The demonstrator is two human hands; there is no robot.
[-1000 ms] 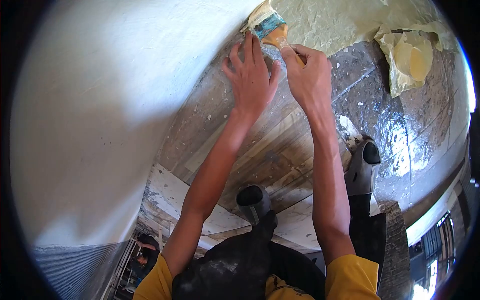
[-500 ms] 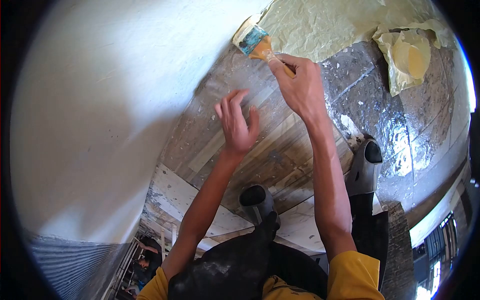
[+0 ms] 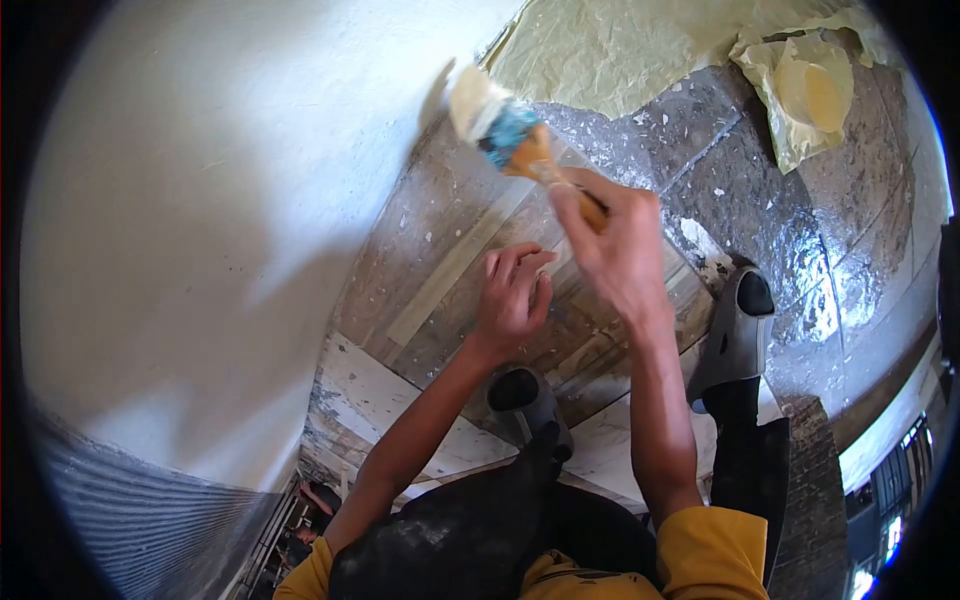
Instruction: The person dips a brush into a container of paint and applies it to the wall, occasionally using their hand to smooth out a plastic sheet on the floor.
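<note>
My right hand (image 3: 622, 245) grips the orange handle of a wide paintbrush (image 3: 525, 145). Its bristles carry cream paint and point up and left, close to the white wall (image 3: 230, 130), and the blue-stained metal band shows below them. Nothing is in my left hand (image 3: 515, 297), which hovers over the wood-look floor (image 3: 450, 260) with loosely bent fingers and the thumb apart. At the upper right, a round container of cream paint (image 3: 815, 97) stands on crumpled yellowish paper (image 3: 787, 152).
More yellowish paper (image 3: 610, 50) covers the floor along the wall. Paint flecks dot the wet, shiny tiles (image 3: 800, 270) on the right. My grey shoes (image 3: 735, 320) stand by pale step edges. Another person (image 3: 318, 500) is partly visible at lower left.
The brush has come back toward me along with my right hand, its bristles shifting down and slightly left. My left hand has moved right and nearer to my body.
</note>
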